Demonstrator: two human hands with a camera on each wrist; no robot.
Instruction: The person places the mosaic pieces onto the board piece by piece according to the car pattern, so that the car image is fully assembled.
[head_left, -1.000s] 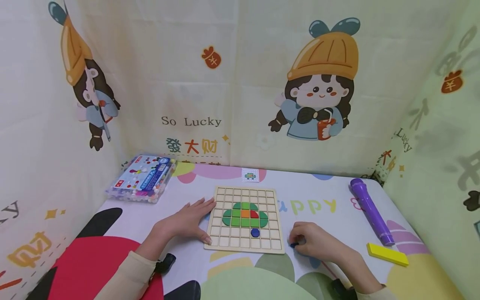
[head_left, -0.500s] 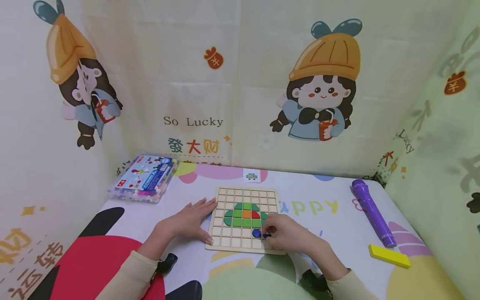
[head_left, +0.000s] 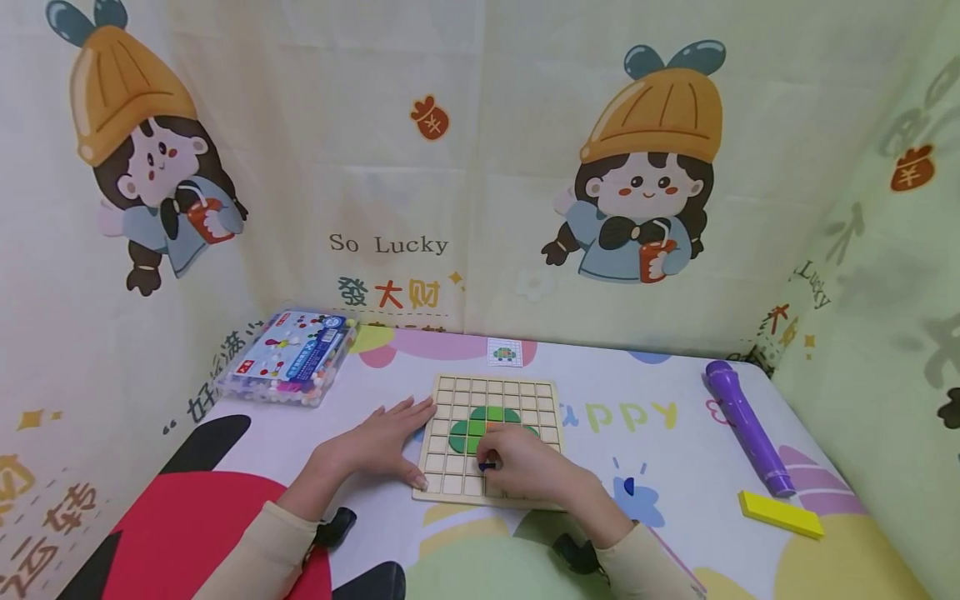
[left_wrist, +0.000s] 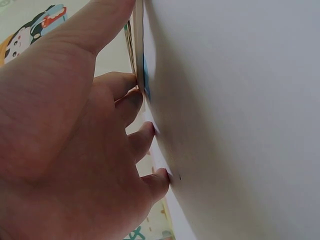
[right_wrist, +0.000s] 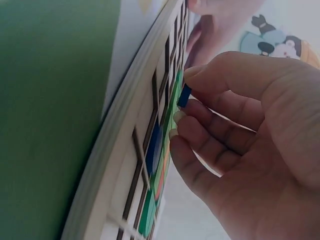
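Note:
A wooden grid board (head_left: 452, 483) lies on the table with green, orange and red tiles (head_left: 474, 427) set in its middle cells. My left hand (head_left: 384, 439) rests flat on the table, fingers straight, touching the board's left edge (left_wrist: 136, 60). My right hand (head_left: 525, 467) hovers over the board's lower rows and pinches a small blue piece (head_left: 487, 466) (right_wrist: 184, 95) between thumb and forefinger, just above the cells. A blue tile (right_wrist: 154, 145) sits in a cell under the right hand. The right hand hides part of the tile pattern in the head view.
A small pattern card (head_left: 505, 352) lies beyond the board. A clear box of coloured beads (head_left: 288, 357) sits at the back left. A purple torch (head_left: 742, 425) and a yellow block (head_left: 780, 514) lie at the right. Another small blue piece (head_left: 628, 486) rests on the mat.
My right hand has moved left from the table beside the board onto its lower rows, carrying the small blue piece. The left hand has stayed put.

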